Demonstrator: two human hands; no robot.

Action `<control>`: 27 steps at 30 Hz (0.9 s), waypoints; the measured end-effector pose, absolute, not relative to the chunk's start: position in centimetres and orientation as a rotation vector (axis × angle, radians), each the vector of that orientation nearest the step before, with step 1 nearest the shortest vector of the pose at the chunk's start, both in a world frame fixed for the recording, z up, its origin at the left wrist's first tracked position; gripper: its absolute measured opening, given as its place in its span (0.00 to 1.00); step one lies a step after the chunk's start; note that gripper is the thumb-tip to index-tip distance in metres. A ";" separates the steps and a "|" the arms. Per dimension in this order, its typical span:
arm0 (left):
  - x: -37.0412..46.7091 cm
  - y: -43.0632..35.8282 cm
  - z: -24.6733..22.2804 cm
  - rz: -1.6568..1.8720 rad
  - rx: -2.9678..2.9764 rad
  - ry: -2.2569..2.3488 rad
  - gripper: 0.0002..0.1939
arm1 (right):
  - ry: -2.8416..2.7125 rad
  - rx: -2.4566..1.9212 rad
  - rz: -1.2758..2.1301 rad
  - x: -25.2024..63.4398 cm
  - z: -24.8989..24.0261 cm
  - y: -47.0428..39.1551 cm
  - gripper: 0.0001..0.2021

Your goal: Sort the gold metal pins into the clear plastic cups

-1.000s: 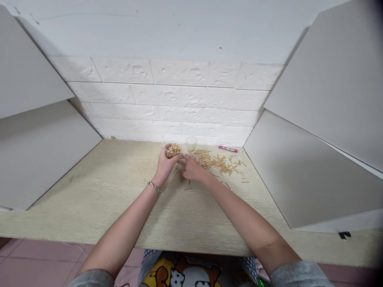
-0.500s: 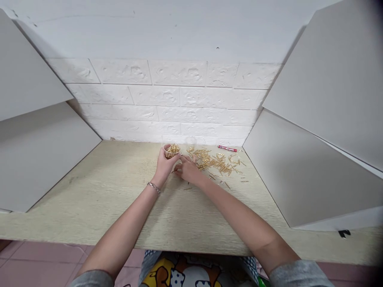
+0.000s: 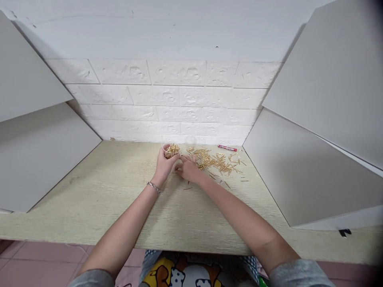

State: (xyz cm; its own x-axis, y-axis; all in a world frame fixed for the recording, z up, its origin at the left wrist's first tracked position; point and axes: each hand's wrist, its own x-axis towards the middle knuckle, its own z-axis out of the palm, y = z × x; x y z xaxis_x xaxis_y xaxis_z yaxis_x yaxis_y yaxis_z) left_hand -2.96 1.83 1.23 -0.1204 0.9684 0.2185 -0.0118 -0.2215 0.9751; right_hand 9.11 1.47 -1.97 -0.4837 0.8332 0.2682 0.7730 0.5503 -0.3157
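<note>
My left hand (image 3: 164, 162) is wrapped round a small clear cup full of gold-coloured pins (image 3: 172, 150). Close against it on the right is my right hand (image 3: 188, 168), its fingers bent near the cup's lower side; whatever they hold, if anything, is too small to make out. Many loose gold pins (image 3: 220, 162) lie spread on the table to the right of my right hand. A few single pins (image 3: 188, 188) rest on the table below that hand.
A red pen-like tube (image 3: 227, 148) lies at the back right of the wooden table (image 3: 98, 199). Behind stands a white brick-patterned wall (image 3: 167, 95). Grey panels (image 3: 44, 155) lean at both sides. A small black item (image 3: 345, 232) is at the right front.
A small dark pin seen at my right fingertips half a second ago no longer shows there. Both hands have otherwise hardly moved.
</note>
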 end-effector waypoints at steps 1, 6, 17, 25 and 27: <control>-3.0 1.9 1.2 1.470 1.302 1.167 0.28 | -2.385 -1.324 0.225 9.3 -2.0 1.5 0.06; -3.0 1.8 1.1 1.465 1.309 1.171 0.28 | -2.343 -1.366 0.254 9.6 -2.1 1.5 0.06; -3.1 2.0 1.1 1.482 1.282 1.164 0.29 | -2.383 -1.290 0.228 8.7 -2.3 1.7 0.06; -3.5 2.3 0.9 1.502 1.287 1.171 0.29 | -2.253 -1.547 0.090 12.2 -1.5 3.2 0.07; -3.4 2.2 1.0 1.502 1.284 1.166 0.29 | -2.211 -1.558 0.044 12.1 -1.5 3.3 0.09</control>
